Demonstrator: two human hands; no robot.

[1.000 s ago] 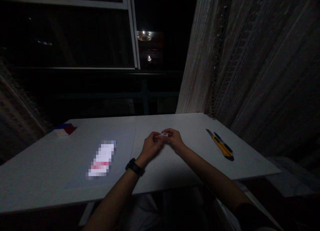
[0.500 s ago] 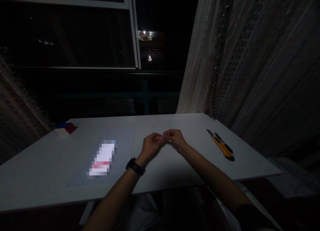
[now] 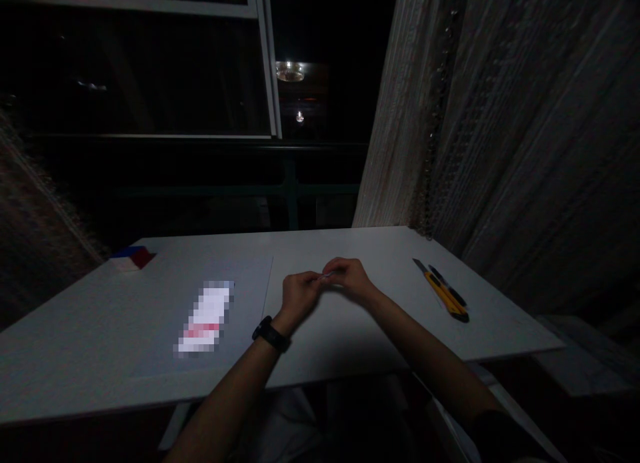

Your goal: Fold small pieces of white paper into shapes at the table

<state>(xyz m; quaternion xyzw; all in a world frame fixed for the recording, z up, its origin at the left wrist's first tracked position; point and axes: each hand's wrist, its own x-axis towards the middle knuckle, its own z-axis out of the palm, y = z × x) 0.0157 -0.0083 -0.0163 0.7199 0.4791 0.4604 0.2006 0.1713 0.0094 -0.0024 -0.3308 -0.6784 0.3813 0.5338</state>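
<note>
Both hands meet above the middle of the white table [image 3: 380, 249]. My left hand [image 3: 301, 295], with a black watch [image 3: 271, 333] on its wrist, is closed in a pinch. My right hand [image 3: 349, 276] is closed as well, its fingertips against those of the left. Between the fingertips shows a small, thin, pale thing [image 3: 327, 274]. The dim light and the fingers hide most of it, so its kind cannot be made out.
A lit, pixelated screen [image 3: 205, 316] lies on a pale sheet [image 3: 250, 296] at left. Behind it sits a red, blue and white cube [image 3: 131, 258]. On the right, a yellow utility knife [image 3: 443, 293] lies beside a dark pen [image 3: 447, 286]. A curtain [image 3: 390, 149] hangs behind.
The fingers of both hands have shifted slightly around the small pale thing, and the left fingers now lie flatter. The things on the table have stayed put.
</note>
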